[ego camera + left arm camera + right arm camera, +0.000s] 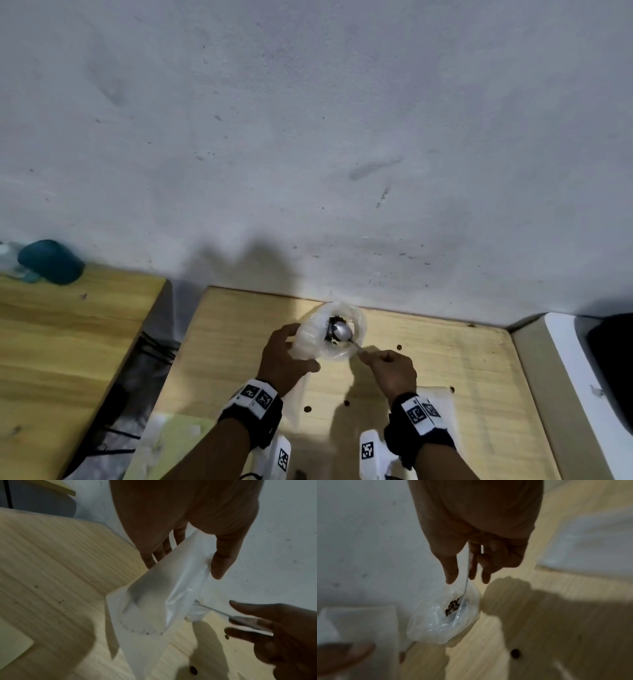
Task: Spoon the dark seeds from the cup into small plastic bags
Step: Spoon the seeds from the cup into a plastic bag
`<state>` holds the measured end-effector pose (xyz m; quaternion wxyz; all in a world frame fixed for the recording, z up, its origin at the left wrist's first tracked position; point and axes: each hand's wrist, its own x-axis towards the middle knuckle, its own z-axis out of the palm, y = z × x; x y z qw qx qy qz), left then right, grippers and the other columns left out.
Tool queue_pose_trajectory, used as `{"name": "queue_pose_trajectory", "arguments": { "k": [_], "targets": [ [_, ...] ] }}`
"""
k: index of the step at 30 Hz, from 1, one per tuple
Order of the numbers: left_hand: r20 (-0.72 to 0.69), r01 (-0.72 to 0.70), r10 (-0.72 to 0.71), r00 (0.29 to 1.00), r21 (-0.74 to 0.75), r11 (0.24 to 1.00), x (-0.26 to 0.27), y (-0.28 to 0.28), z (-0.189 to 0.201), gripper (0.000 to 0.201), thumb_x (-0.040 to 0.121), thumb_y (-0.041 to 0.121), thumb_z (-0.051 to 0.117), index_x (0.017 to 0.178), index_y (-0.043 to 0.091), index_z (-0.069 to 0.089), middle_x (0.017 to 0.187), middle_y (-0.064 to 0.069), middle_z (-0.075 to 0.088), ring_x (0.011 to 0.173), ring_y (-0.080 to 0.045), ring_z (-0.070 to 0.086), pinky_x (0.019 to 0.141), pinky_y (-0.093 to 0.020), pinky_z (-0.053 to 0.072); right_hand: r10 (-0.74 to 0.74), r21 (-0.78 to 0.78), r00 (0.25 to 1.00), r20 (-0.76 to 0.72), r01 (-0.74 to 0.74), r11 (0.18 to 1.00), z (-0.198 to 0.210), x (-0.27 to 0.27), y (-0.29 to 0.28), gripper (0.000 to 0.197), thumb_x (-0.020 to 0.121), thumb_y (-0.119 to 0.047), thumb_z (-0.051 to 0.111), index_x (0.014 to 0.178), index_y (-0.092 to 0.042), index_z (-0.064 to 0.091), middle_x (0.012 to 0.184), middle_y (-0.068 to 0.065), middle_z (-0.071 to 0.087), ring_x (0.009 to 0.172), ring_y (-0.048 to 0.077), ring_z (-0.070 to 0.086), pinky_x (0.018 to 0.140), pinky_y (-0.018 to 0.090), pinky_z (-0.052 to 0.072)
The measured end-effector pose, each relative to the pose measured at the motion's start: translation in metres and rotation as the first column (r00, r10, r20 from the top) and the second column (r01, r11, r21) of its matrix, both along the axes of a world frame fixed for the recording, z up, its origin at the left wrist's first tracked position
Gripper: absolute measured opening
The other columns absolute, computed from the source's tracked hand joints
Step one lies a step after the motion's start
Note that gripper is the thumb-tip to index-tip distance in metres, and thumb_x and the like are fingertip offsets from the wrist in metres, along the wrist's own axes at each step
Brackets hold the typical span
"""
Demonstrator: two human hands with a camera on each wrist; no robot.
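Observation:
A translucent crinkled plastic cup [356, 329] stands near the far edge of the wooden table, with dark seeds [453, 605] inside. My right hand [380, 358] pinches the thin handle of a metal spoon [342, 331], whose bowl is down in the cup among the seeds. Just left of the cup, my left hand [291, 342] pinches the top of a small frosted plastic bag [154, 601] between thumb and fingers. The bag hangs down toward the table, with a few seeds [145, 632] along its bottom fold. In the right wrist view the right hand [464, 574] is directly above the cup [436, 626].
The table [445, 359] carries a few dark spots, seeds or holes, around the hands. Flat whitish sheets [440, 394] lie near my right wrist. A second wooden table [68, 325] stands left across a gap, with a teal object [51, 262]. A white wall rises behind.

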<state>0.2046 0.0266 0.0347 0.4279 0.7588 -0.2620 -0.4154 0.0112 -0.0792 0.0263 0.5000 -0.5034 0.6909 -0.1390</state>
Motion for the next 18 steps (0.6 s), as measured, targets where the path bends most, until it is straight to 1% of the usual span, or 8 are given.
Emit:
{"name": "queue_pose_trajectory", "arguments": {
  "k": [2,3,6,10,14,15,16,18],
  "targets": [
    [0.015,0.011,-0.011,1.0,-0.031,0.999,0.0,0.002,0.008,0.073,0.047,0.021,0.085,0.112,0.034,0.054,0.113,0.004,0.06,0.099,-0.016,0.06,0.075,-0.029,0.052,0.1,-0.052,0.988,-0.121,-0.107,0.993,0.008,-0.01,0.005,0.052,0.073,-0.04,0.082,0.116,-0.014,0.068,0.115,0.007,0.064,0.106,0.027,0.063,0.082,0.029,0.046],
    [0.019,0.023,-0.022,1.0,-0.047,0.999,0.0,0.003,0.014,0.072,0.045,0.023,0.083,0.11,0.035,0.055,0.11,0.006,0.062,0.097,-0.014,0.06,0.074,-0.028,0.053,0.105,-0.126,0.986,-0.131,-0.122,0.985,0.016,-0.013,0.008,0.052,0.076,-0.037,0.081,0.121,-0.017,0.065,0.117,0.008,0.061,0.105,0.026,0.062,0.081,0.029,0.045],
    [0.046,0.113,-0.11,0.993,-0.072,0.991,-0.003,0.003,0.028,0.069,0.045,0.022,0.084,0.108,0.035,0.058,0.107,0.01,0.063,0.093,-0.011,0.06,0.066,-0.018,0.047,0.23,-0.286,0.962,0.144,-0.182,0.941,0.051,-0.01,0.015,0.031,0.084,-0.011,0.07,0.111,-0.025,0.068,0.087,0.001,0.064,0.078,0.015,0.062,0.066,0.024,0.047],
    [0.15,0.306,-0.292,0.944,-0.076,0.949,-0.01,-0.002,0.046,0.078,0.05,0.02,0.091,0.12,0.027,0.057,0.113,0.011,0.06,0.096,-0.007,0.057,0.067,-0.006,0.041,0.515,-0.185,0.771,0.375,-0.482,0.856,0.105,0.006,0.018,0.034,0.084,0.0,0.054,0.104,-0.019,0.072,0.067,0.001,0.06,0.045,-0.002,0.046,0.044,0.013,0.032],
    [0.139,0.341,-0.322,0.937,-0.142,0.929,-0.014,-0.007,0.064,0.084,0.047,0.03,0.094,0.122,0.027,0.055,0.112,0.012,0.06,0.097,-0.005,0.059,0.07,-0.006,0.045,0.586,-0.248,0.762,0.276,-0.533,0.809,0.126,0.008,0.005,0.005,0.073,-0.016,0.066,0.069,-0.019,0.066,0.07,-0.004,0.065,0.064,0.007,0.055,0.052,0.012,0.037],
    [0.091,0.298,-0.286,0.954,-0.172,0.939,-0.014,-0.009,0.068,0.086,0.046,0.036,0.093,0.123,0.027,0.055,0.112,0.008,0.061,0.097,-0.009,0.061,0.071,-0.01,0.048,0.599,-0.319,0.775,0.203,-0.526,0.788,0.128,0.006,0.001,0.015,0.073,-0.02,0.075,0.066,-0.021,0.063,0.07,-0.008,0.063,0.068,0.006,0.056,0.057,0.014,0.039],
    [0.041,0.251,-0.248,0.968,-0.196,0.948,-0.013,-0.011,0.07,0.081,0.049,0.04,0.09,0.122,0.026,0.057,0.11,0.005,0.062,0.096,-0.013,0.063,0.071,-0.015,0.05,0.601,-0.377,0.788,0.132,-0.521,0.766,0.128,0.004,-0.004,0.023,0.072,-0.022,0.083,0.065,-0.021,0.061,0.069,-0.011,0.061,0.068,0.003,0.056,0.059,0.016,0.039],
    [0.029,0.168,-0.166,0.986,-0.25,0.954,-0.012,-0.014,0.077,0.042,0.065,0.035,0.083,0.101,0.025,0.065,0.094,0.003,0.067,0.086,-0.019,0.066,0.068,-0.021,0.051,0.552,-0.477,0.828,0.102,-0.446,0.757,0.132,0.002,-0.008,0.029,0.07,-0.017,0.087,0.068,-0.02,0.058,0.069,-0.011,0.058,0.066,0.0,0.054,0.059,0.017,0.038]
  ]
}}
